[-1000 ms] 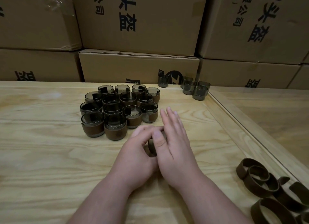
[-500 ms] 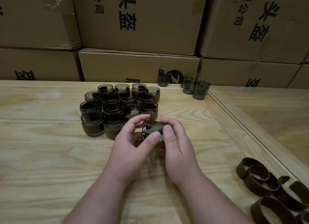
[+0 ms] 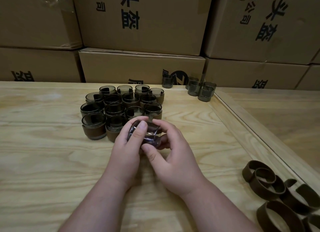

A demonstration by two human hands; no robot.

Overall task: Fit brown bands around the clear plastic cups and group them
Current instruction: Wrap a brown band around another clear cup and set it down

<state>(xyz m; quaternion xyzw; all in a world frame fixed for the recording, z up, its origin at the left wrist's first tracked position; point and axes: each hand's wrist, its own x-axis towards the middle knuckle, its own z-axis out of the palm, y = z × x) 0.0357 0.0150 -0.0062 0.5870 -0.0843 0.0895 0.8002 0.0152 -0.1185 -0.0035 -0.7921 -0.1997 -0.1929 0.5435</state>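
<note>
Both hands hold one clear plastic cup (image 3: pixel 150 134) tilted on its side just above the table, with a brown band around it. My left hand (image 3: pixel 128 150) grips its left side, thumb on the rim. My right hand (image 3: pixel 174 153) wraps its right side and bottom. Right behind them stands a group of banded cups (image 3: pixel 119 108), several rows deep. Several bare clear cups (image 3: pixel 200 89) stand at the back right. Loose brown bands (image 3: pixel 270 185) lie in a pile at the lower right.
Stacked cardboard boxes (image 3: pixel 142 65) form a wall along the far edge of the wooden table (image 3: pixel 43 153). A raised wooden rail (image 3: pixel 242 127) runs diagonally on the right, with a second surface beyond it.
The hands rose off the table and moved toward the group of banded cups. The cup, first hidden between the palms, now shows tilted on its side in both hands.
</note>
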